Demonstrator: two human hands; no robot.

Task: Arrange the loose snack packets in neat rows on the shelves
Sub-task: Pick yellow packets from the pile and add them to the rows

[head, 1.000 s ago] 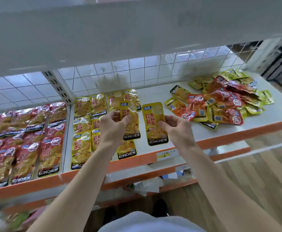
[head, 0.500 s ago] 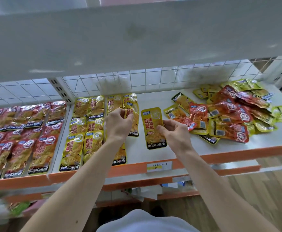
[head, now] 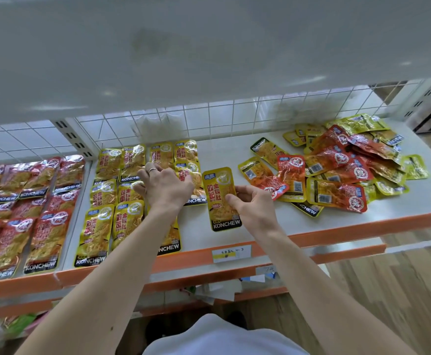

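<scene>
Left hand (head: 165, 188) deeper over shelf (head: 196, 237) packets (head: 130, 162)

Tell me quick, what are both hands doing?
Left hand: open, fingers pressing on the yellow rows.
Right hand: pinching the single yellow packet.

Left hand (head: 167, 187) flat, right hand (head: 254, 204) curled.

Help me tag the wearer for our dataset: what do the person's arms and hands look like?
Both forearms are bare, no sleeves, gloves or watch showing. The left hand wears a thin silver ring on one finger; the right hand wears nothing. A pale top shows at the bottom edge.
</scene>
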